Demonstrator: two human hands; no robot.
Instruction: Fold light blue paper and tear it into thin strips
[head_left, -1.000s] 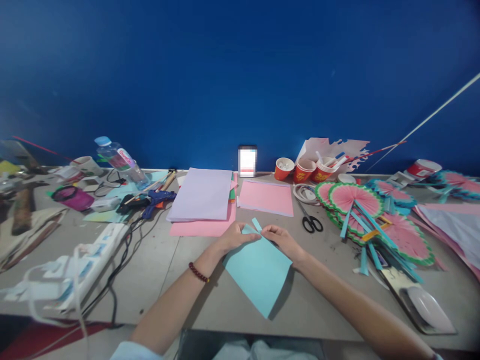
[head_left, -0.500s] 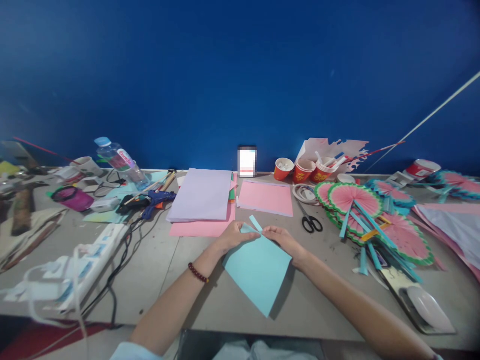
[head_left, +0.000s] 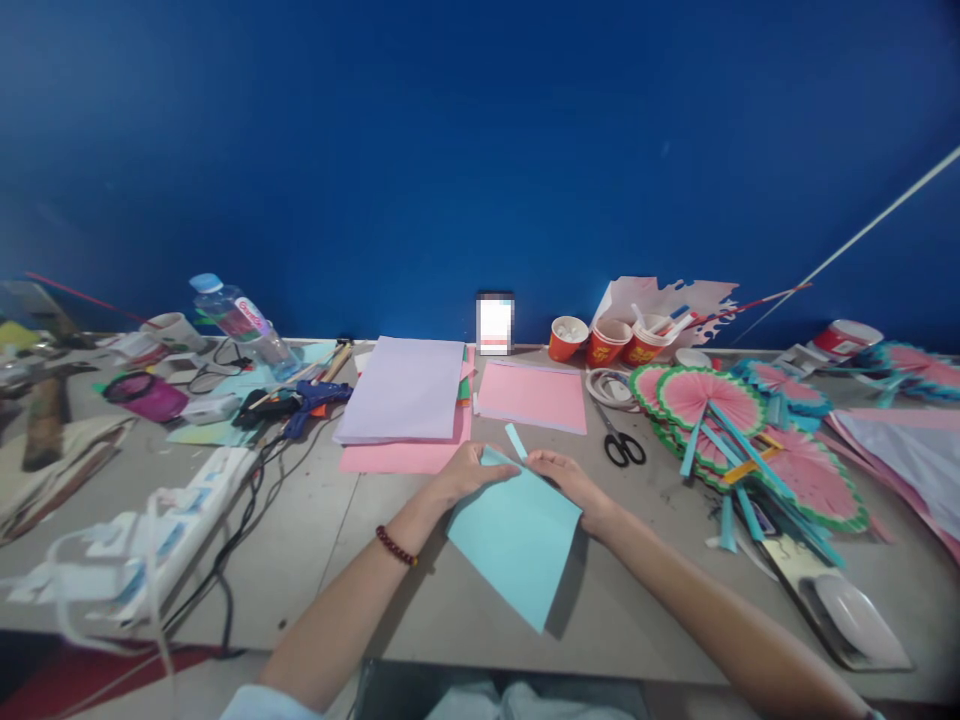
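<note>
A light blue sheet of paper (head_left: 517,540) lies tilted on the grey table (head_left: 330,530) in front of me. My left hand (head_left: 469,472) pinches its far left edge, fingers closed on the paper. My right hand (head_left: 566,478) pinches the far edge just to the right, fingers closed too. Between the two hands a narrow folded strip of the sheet (head_left: 515,441) sticks up. A beaded bracelet (head_left: 396,546) circles my left wrist.
Lilac paper (head_left: 405,390) and pink paper (head_left: 534,396) lie behind the hands. Black scissors (head_left: 621,440), orange cups (head_left: 607,341) and pink-green paper fans (head_left: 742,430) sit to the right. A glue gun (head_left: 300,400), water bottle (head_left: 240,322), power strip (head_left: 150,530) and cables lie left.
The blue sheet has lifted and pulled slightly toward the hands, and its near corner sits a little higher. The raised strip stands a bit more upright. Both hands stay nearly in place.
</note>
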